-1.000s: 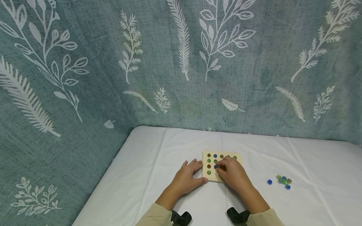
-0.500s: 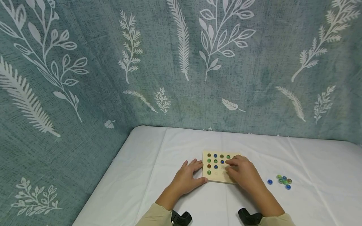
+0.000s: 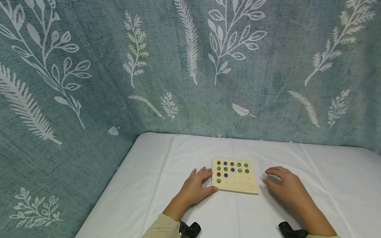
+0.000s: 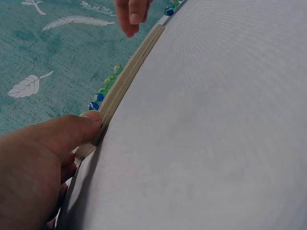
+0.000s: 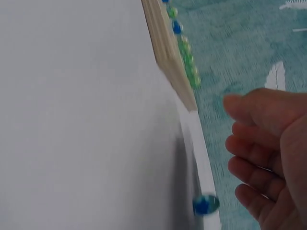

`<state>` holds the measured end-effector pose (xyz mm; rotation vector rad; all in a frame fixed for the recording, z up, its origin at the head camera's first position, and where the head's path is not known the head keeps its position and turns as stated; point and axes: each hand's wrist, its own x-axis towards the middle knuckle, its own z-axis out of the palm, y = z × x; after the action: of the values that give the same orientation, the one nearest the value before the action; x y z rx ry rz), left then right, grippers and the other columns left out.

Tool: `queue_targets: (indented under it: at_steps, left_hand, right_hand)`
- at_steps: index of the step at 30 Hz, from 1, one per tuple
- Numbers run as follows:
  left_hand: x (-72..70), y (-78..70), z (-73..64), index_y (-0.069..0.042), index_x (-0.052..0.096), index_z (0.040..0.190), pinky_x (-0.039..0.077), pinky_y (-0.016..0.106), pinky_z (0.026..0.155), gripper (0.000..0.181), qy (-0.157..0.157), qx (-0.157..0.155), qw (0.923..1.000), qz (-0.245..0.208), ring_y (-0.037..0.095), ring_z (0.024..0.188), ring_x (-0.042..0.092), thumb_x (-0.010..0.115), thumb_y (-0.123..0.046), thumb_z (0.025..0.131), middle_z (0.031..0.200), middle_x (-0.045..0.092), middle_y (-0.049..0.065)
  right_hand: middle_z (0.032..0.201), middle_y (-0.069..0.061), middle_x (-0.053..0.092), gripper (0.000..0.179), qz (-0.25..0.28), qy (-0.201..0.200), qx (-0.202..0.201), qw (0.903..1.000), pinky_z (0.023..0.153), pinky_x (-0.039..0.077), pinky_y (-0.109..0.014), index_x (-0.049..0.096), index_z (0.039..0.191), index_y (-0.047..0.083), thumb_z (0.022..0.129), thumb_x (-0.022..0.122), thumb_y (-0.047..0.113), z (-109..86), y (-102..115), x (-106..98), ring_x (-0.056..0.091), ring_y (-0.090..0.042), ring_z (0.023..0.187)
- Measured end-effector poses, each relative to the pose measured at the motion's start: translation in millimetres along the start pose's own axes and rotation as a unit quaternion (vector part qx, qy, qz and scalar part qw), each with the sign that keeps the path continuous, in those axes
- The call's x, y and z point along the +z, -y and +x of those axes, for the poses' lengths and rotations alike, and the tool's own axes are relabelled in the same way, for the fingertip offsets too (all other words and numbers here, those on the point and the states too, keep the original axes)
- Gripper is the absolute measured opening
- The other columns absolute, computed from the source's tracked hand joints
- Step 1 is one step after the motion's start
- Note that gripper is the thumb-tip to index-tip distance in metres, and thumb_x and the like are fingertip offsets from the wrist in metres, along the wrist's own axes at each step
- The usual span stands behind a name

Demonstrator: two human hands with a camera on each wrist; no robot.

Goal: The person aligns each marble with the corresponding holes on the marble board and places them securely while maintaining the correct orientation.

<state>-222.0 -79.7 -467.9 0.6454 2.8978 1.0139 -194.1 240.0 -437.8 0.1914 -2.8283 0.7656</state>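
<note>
A pale wooden board [image 3: 238, 187] lies on the white cloth with rows of small hollows. Green, blue and amber glass marbles [image 3: 232, 170] fill its two back rows and some hollows at the left. My left hand [image 3: 194, 188] rests against the board's left side, fingers spread, the thumb [image 4: 84, 127] touching the near left corner. Right of the board, apart from it, my right hand [image 3: 287, 185] hovers with loosely bent fingers and nothing between them. In the right wrist view a loose blue marble [image 5: 205, 205] lies below the fingers; the right hand hides the loose marbles from the head view.
White cloth [image 3: 166, 155] covers the table. A teal curtain with white leaf prints [image 3: 190, 99] stands behind it and along the left. Black straps with devices [image 3: 190, 228] sit at both wrists. Loose marbles [image 4: 169, 10] show beyond the board in the left wrist view.
My right hand has let go of marbles on the board and moved right, away from it. The second row now shows green marbles at its right end. The left hand has stayed put.
</note>
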Motion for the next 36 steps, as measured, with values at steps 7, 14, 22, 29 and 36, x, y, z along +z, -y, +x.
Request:
queue_targets:
  at_steps: [7, 14, 22, 29, 36]
  left_hand:
    - [-0.9, -2.3, -0.7, -0.017, 0.058, 0.139, 0.020, 0.044, 0.125, 0.063, -0.001, -0.003, 1.0000, -0.001, 0.017, 0.144, 0.038, 0.075, -0.043, 0.085, 0.146, 0.053, -0.005]
    - [1.9, 1.2, 0.2, -0.018, 0.057, 0.140, 0.019, 0.044, 0.125, 0.064, -0.001, 0.001, 1.0000, 0.005, 0.017, 0.144, 0.038, 0.074, -0.045, 0.085, 0.147, 0.052, -0.005]
    - [3.3, 1.0, 0.2, -0.017, 0.058, 0.139, 0.019, 0.044, 0.125, 0.064, -0.004, 0.004, 1.0000, 0.005, 0.016, 0.144, 0.038, 0.074, -0.046, 0.085, 0.146, 0.053, -0.005]
    - [3.3, 0.6, 0.2, -0.017, 0.058, 0.139, 0.019, 0.045, 0.125, 0.063, -0.007, 0.003, 1.0000, 0.000, 0.016, 0.144, 0.038, 0.075, -0.044, 0.085, 0.146, 0.053, -0.005]
    - [3.3, -0.2, 0.2, -0.016, 0.058, 0.139, 0.019, 0.045, 0.125, 0.063, -0.006, 0.001, 1.0000, -0.002, 0.016, 0.144, 0.038, 0.075, -0.044, 0.085, 0.146, 0.054, -0.005]
  right_hand:
    - [0.134, -0.021, 0.059, 0.059, -0.016, 0.045, 0.011, 0.9988, 0.093, 0.046, -0.066, 0.065, 0.126, 0.004, 0.087, 0.071, 0.048, -13.3, -27, -18, 0.051, -0.048, 0.124]
    - [0.141, -0.024, 0.053, 0.071, -0.010, 0.080, 0.030, 0.9963, 0.092, 0.045, -0.068, 0.063, 0.129, 0.004, 0.081, 0.074, 0.055, -20.9, -47, -27, 0.048, -0.051, 0.125]
    - [0.145, -0.022, 0.050, 0.057, 0.010, 0.086, 0.024, 0.9959, 0.096, 0.040, -0.069, 0.071, 0.115, 0.008, 0.078, 0.078, 0.051, -24.1, -55, -29, 0.043, -0.052, 0.131]
    - [0.145, -0.020, 0.050, 0.045, 0.029, 0.076, 0.006, 0.9966, 0.099, 0.038, -0.069, 0.075, 0.108, 0.011, 0.080, 0.077, 0.046, -25.4, -56, -26, 0.040, -0.050, 0.134]
    - [0.148, -0.021, 0.047, 0.040, 0.055, 0.073, 0.001, 0.9958, 0.101, 0.032, -0.074, 0.075, 0.108, 0.011, 0.083, 0.076, 0.043, -26.6, -63, -23, 0.029, -0.052, 0.140]
